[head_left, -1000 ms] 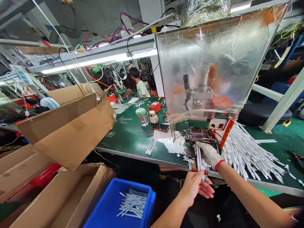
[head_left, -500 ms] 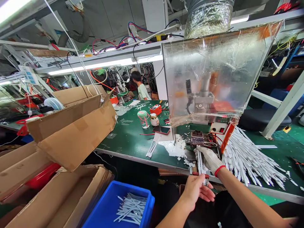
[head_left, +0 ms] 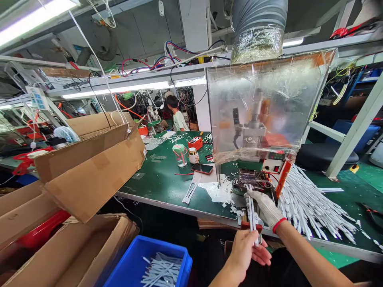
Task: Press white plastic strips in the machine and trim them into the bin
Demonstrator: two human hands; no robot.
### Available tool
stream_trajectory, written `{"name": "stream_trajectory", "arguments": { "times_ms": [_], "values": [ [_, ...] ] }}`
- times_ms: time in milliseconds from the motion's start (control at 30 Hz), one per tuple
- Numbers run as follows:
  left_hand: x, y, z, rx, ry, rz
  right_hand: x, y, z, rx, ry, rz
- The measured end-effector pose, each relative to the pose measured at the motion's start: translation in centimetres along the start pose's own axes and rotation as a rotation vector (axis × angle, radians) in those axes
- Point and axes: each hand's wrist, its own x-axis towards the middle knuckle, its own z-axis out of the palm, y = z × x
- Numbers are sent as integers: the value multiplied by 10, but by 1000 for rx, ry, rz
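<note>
My right hand [head_left: 263, 206], in a white glove with a red cuff, lies with fingers flat on two white strips [head_left: 251, 207] set in the fixture at the table's near edge. My bare left hand [head_left: 247, 251] is below the edge, pinching the near ends of those strips, beside a red-handled part. Behind them stands a small press [head_left: 253, 135] under a clear plastic shield [head_left: 266, 99].
A big heap of white strips [head_left: 311, 199] lies right of the fixture on the green table [head_left: 167, 175]. A blue bin [head_left: 149, 267] with cut strips sits below left, next to open cardboard boxes [head_left: 89, 167]. A phone [head_left: 202, 168], cups and another person at the far end.
The view tilted up a little. My left hand rose slightly toward the strips' near ends; my right hand stays on the strips.
</note>
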Motion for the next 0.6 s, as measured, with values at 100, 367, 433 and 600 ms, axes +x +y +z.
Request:
{"name": "stream_trajectory", "arguments": {
  "times_ms": [100, 367, 433, 600],
  "values": [
    [-15, -9, -12, 163, -85, -13, -13, -3, -3, 182, -31, 69],
    [-67, 14, -16, 519, 83, 261, -53, -29, 15, 540, 8, -157],
    [-74, 21, -14, 468, 82, 226, -58, -30, 31, 551, 14, -218],
    [-100, 11, -39, 453, 231, 98, -45, -64, 8, 498, 231, -345]
  ]
}}
